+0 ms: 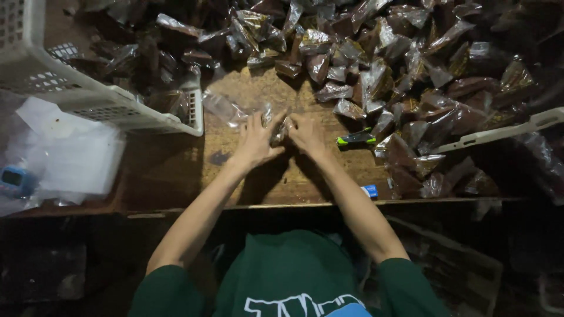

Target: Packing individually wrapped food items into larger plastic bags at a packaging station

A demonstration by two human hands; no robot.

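Left hand [257,141]: on the bench [264,182], fingers closed on a small dark packet [278,132] and touching a clear bag [230,109] lying at its 11 o'clock.
Right hand [305,134]: fingers pinched on the same packet from the other side; the 2 hands meet at bench centre.
Packet: held between both hands, just above the wood.
Packet pile [382,64]: many wrapped dark pieces, from 12 to 3 o'clock of the hands.
White basket [88,97]: at 10 o'clock, with packets inside.
Green-and-black cutter [355,140]: at 3 o'clock, just beside the right hand.
White tray edge [499,132]: further out at 3 o'clock.
Small blue-and-white item [369,190]: at 5 o'clock, near the bench edge.
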